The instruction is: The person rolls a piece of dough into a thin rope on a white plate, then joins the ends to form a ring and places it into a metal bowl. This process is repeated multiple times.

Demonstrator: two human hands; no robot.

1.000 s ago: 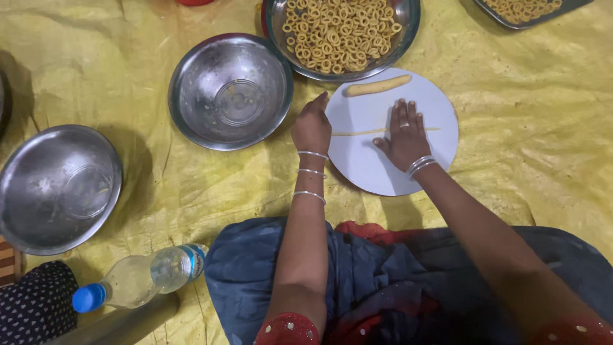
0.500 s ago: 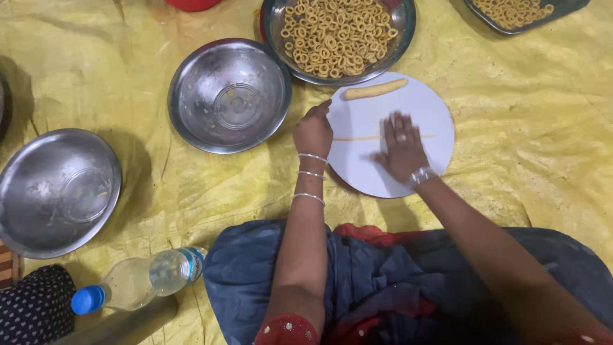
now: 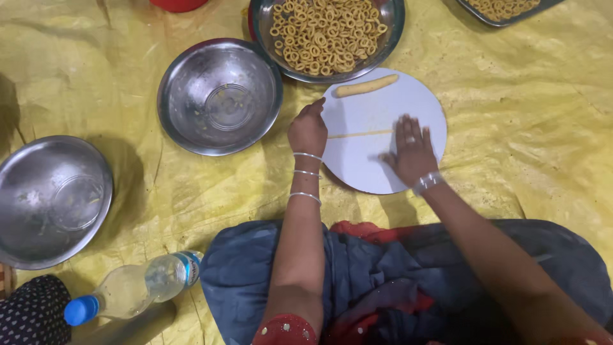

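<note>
On the round white board [image 3: 370, 160], a thin dough rope [image 3: 361, 134] lies stretched between the hands. The right hand [image 3: 412, 150] rests flat and open on one end; the left hand [image 3: 308, 130] is loosely curled at the other, at the board's edge. A thicker dough log [image 3: 366, 85] waits unrolled near the far rim. The tray of finished rings [image 3: 325, 32] looks well filled; the steel bowl [image 3: 219, 96] beside it is nearly empty.
</note>
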